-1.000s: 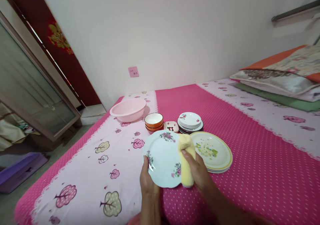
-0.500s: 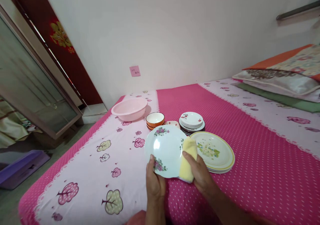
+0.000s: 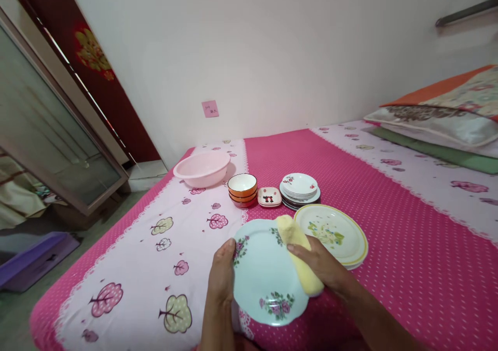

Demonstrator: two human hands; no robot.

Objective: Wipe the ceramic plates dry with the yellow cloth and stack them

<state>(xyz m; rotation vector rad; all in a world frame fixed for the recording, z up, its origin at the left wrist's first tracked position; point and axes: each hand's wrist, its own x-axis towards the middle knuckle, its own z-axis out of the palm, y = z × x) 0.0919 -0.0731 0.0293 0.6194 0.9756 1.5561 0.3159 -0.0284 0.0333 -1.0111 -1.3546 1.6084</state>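
Observation:
A pale blue-white plate (image 3: 266,270) with purple flower sprays is held up above the bed. My left hand (image 3: 222,268) grips its left rim, thumb on the face and the other fingers hidden. On the right rim, my right hand (image 3: 322,262) is closed round a folded yellow cloth (image 3: 298,252) pressed over the edge. Behind my right hand lies a stack of yellow-rimmed plates (image 3: 338,231) with a green flower print. Farther back are stacked small white plates (image 3: 299,184), small square dishes (image 3: 269,197) and orange bowls (image 3: 241,187).
A pink basin (image 3: 202,170) stands at the back left of the bed (image 3: 408,268). Pillows (image 3: 447,112) are piled at the right, against the wall. Down on the floor to the left is a purple bin (image 3: 39,262).
The plate has come lower and nearer, and its flower sprays have turned round. My left hand has shifted left along with the rim. The square dishes now show fully behind it.

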